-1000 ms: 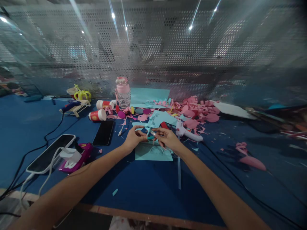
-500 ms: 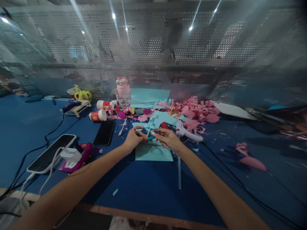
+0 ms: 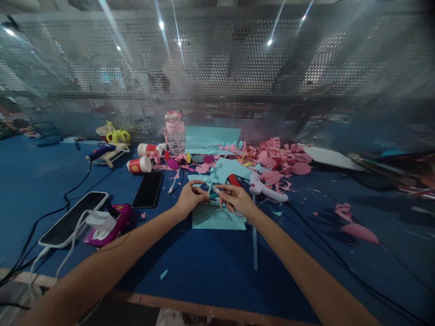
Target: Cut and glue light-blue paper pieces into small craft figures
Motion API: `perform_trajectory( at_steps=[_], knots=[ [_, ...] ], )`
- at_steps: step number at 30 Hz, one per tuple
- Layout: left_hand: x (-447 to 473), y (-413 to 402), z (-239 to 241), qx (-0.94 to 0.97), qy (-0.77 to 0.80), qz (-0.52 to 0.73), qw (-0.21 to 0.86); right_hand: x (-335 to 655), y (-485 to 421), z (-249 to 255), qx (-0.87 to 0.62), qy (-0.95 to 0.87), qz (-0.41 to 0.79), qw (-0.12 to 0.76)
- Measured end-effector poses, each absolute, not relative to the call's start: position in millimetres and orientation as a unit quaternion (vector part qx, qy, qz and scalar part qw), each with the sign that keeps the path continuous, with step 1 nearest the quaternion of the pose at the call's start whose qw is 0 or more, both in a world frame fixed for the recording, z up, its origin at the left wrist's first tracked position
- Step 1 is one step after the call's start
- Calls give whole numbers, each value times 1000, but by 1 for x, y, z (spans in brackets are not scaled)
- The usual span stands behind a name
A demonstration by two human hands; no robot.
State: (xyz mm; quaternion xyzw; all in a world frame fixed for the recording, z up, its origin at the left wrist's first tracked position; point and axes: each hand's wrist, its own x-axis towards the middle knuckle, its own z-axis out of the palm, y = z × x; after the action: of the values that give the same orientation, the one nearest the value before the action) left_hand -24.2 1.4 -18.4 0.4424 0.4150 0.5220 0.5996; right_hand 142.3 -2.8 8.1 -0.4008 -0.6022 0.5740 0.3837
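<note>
My left hand [image 3: 189,198] and my right hand [image 3: 235,198] meet over a light-blue paper sheet [image 3: 217,219] with curved lines drawn on it. Both pinch a small teal pen-like object [image 3: 213,196] between their fingertips, with a thin light-blue paper strip [image 3: 211,184] rising from it. What exactly each finger grips is too small to make out. A white glue gun [image 3: 265,189] lies just right of my right hand.
Pink paper scraps [image 3: 282,159] pile at the back. A pink-capped bottle [image 3: 175,131], red cups [image 3: 138,165], a black phone [image 3: 147,189], a white-edged phone [image 3: 72,218] with cables and a magenta tool [image 3: 108,224] sit left. A long blue strip [image 3: 254,246] lies near the table's wooden edge [image 3: 210,309].
Both hands stay pinched together over the sheet; the fingers shifted only slightly. The view moved down a little.
</note>
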Motion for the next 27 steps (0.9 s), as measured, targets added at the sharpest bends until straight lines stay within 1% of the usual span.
perform_trajectory(
  at_steps=[8, 14, 18, 24, 27],
  knots=[
    [-23, 2, -19, 428, 413, 530, 604, 140, -7, 8, -418, -621, 535, 390],
    [-22, 0, -18, 450, 412, 538, 582, 137, -7, 6, -452, -613, 479, 436],
    [-21, -2, -16, 459, 421, 545, 561, 135, -7, 3, -454, -621, 457, 445],
    [-15, -7, -15, 465, 420, 545, 557, 130, -2, -5, -476, -633, 373, 483],
    [-12, -9, -18, 479, 417, 543, 550, 128, 0, -9, -458, -639, 376, 491]
  ],
)
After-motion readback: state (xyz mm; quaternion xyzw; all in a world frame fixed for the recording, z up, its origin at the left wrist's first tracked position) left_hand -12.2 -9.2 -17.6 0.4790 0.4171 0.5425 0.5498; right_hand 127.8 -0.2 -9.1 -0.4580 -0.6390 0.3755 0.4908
